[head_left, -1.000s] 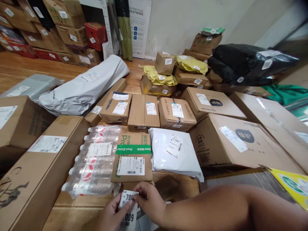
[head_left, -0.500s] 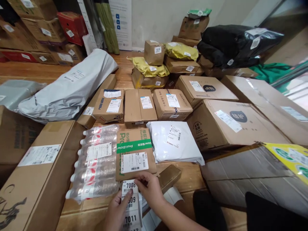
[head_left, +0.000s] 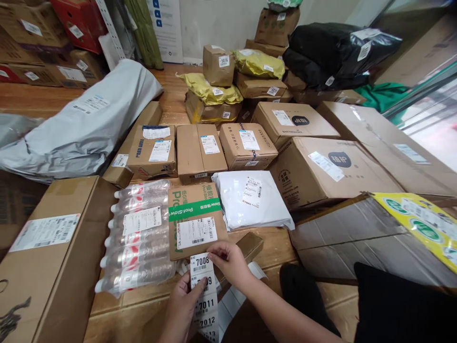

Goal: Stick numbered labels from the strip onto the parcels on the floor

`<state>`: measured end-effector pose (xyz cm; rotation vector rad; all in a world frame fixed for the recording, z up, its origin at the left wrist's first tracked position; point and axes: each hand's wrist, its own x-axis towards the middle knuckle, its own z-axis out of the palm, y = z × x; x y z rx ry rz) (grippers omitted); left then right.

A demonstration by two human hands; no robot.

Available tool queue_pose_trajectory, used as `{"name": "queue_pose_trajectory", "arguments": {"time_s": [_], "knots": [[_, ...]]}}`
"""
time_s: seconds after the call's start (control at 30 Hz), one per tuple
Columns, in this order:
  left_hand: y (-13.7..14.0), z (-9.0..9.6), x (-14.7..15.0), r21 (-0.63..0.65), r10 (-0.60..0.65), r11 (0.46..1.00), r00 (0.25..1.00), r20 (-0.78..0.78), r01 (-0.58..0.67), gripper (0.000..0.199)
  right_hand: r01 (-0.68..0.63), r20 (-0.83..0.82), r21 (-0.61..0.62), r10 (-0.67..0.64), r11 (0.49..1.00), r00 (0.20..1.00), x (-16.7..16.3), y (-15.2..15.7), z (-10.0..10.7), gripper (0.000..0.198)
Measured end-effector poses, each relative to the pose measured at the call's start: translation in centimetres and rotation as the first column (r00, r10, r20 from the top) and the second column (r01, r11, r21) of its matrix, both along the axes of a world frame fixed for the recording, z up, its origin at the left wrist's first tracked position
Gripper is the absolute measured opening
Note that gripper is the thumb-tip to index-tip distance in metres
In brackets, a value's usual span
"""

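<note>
A strip of printed number labels (head_left: 204,307) hangs between my hands, its top one reading 7008, with 7009, 7011 and 7012 below. My left hand (head_left: 183,302) is closed on the strip, thumb across the 7009 label. At the top right corner of the 7008 label, my right hand (head_left: 230,262) pinches the edge between thumb and finger. Just beyond lies a flat cardboard parcel with green tape (head_left: 194,209), bearing a shipping label. Left of it is a shrink-wrapped pack of bottles (head_left: 137,243); to its right sits a white plastic mailer (head_left: 255,200).
Three small cartons (head_left: 202,157) stand in a row behind. Large cartons (head_left: 342,166) fill the right side, near a box with a yellow top (head_left: 410,219). A long carton (head_left: 53,247) and a grey wrapped bundle (head_left: 85,114) lie on the left.
The strip and both hands have shifted slightly right and up in view, showing more of its lower labels. My right hand stays at the 7008 label's corner. The camera view has turned slightly.
</note>
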<state>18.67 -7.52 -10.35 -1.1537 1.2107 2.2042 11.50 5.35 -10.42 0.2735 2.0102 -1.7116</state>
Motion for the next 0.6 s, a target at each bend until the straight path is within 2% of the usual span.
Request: {"name": "queue_pose_trajectory", "arguments": {"time_s": [0.23, 0.3, 0.4, 0.5, 0.6], "knots": [[-0.9, -0.9, 0.5, 0.003, -0.027, 1.000, 1.000, -0.002, 0.027, 0.062, 0.009, 0.115, -0.116, 0.005, 0.993, 0.993, 0.6, -0.5, -1.1, 0.035], [-1.5, -1.7, 0.9, -0.004, -0.065, 0.998, 0.998, 0.022, 0.065, 0.060, -0.012, 0.127, -0.107, 0.026, 0.994, 0.992, 1.0, -0.6, -1.5, 0.036], [-2.2, -3.6, 1.9, -0.025, -0.163, 0.986, 0.984, 0.065, 0.165, 0.060, -0.039, 0.121, -0.072, 0.047, 0.997, 0.992, 1.8, -0.9, -2.3, 0.026], [-2.7, -5.7, 2.8, -0.115, -0.273, 0.952, 0.958, 0.093, 0.282, 0.064, -0.050, 0.112, -0.014, 0.051, 0.999, 0.992, 2.8, -1.1, -3.1, 0.015], [-3.6, -7.0, 3.1, -0.222, -0.399, 0.878, 0.905, 0.150, 0.424, 0.065, -0.013, 0.097, 0.035, 0.010, 0.999, 0.995, 3.6, -1.1, -4.1, 0.010]]}}
